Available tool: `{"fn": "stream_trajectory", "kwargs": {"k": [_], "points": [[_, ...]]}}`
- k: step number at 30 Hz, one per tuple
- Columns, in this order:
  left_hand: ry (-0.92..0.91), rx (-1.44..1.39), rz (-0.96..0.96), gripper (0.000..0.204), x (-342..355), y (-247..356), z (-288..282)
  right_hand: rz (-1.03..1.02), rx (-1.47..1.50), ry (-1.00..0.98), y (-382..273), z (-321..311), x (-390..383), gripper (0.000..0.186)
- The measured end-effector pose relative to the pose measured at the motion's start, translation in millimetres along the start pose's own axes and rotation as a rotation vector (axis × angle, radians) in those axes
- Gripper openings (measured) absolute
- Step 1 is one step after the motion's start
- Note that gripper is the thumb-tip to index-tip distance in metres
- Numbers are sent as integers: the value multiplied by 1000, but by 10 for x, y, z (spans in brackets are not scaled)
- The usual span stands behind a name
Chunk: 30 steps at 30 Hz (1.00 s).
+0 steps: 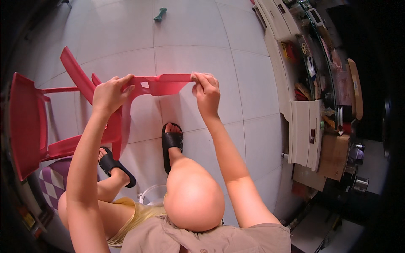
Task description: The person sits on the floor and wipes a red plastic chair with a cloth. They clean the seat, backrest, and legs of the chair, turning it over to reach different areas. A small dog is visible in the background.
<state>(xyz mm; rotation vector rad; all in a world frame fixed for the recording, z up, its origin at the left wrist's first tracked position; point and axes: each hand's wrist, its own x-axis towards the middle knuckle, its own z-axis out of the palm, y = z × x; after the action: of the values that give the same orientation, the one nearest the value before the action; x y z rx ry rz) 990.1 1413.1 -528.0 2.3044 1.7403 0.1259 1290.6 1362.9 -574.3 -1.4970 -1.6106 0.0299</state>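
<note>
A red plastic chair (27, 126) lies tipped on its side, its legs and bars spread out at the left. From it a flat red panel with a small hole reaches to the right, held up in front of me. My left hand (110, 93) is closed with its fingertips on the panel's left part and hides where it meets the rest. At the panel's right end, my right hand (206, 90) pinches the edge between thumb and fingers. Both arms are stretched forward over my legs.
Black slides (172, 139) are on my feet. A purple and white checked piece (52, 181) stands by my left leg. Farther off, a green bone-shaped object (160, 14) lies on the white tiles. White drawers (304, 135), a cardboard box (334, 157) and cluttered shelves line the right.
</note>
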Motion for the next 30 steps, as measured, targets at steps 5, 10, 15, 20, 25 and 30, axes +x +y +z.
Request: {"fn": "stream_trajectory", "kwargs": {"k": [5, 10, 15, 20, 25, 30], "points": [[24, -7, 28, 39, -1, -22, 68, -42, -33, 9, -330, 173, -53, 25], [-27, 7, -3, 40, 10, 29, -11, 84, 65, 30, -65, 72, 1, 26], [-25, -7, -7, 41, 11, 31, -15, 601, 291, 141, 10, 153, 20, 17], [30, -22, 44, 39, -15, -29, 78, 638, 286, 142, 251, 46, -127, 15], [2, 20, 27, 38, 7, 14, 3, 157, -32, 55, -90, 80, -134, 18], [2, 12, 20, 37, 22, 9, 15, 398, 58, 92, -51, 120, 20, 16]]}}
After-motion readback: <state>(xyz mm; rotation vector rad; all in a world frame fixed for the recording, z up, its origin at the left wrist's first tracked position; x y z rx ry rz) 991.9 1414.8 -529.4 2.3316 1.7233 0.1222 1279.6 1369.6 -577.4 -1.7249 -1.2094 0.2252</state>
